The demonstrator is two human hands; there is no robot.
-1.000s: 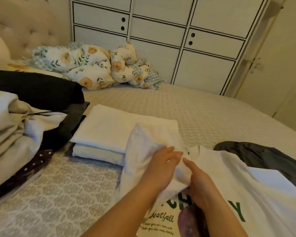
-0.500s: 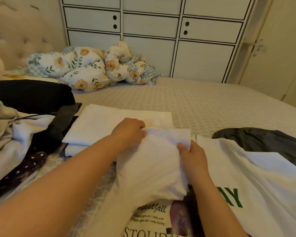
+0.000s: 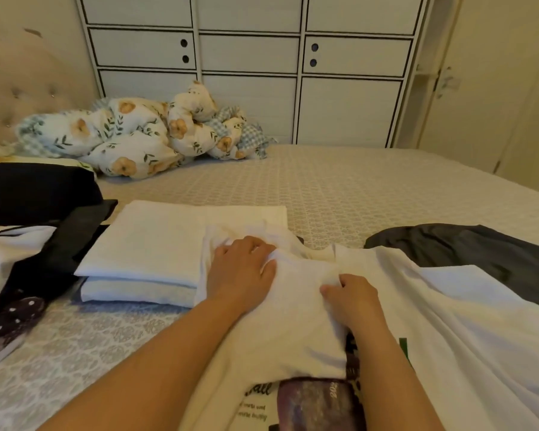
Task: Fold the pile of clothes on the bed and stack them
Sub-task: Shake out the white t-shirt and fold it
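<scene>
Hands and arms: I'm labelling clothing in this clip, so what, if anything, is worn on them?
Nothing shows on them. The left hand and right hand are bare, with no rings, watch or gloves visible. Both forearms are bare right to the frame's edge; no sleeve reaches into view.

Likely a home bedroom: bed (image 3: 371,194), wardrobe (image 3: 249,66), duvet (image 3: 131,141).

I can read very little here. On the white printed T-shirt (image 3: 255,409) at the bottom of my view, a dark script fragment reads "all", its start hidden under the folded cloth. Below it run two lines of small dark print, too blurred to read. On the purple picture panel (image 3: 318,405) beside it, sideways digits look like "202", cut off.
</scene>
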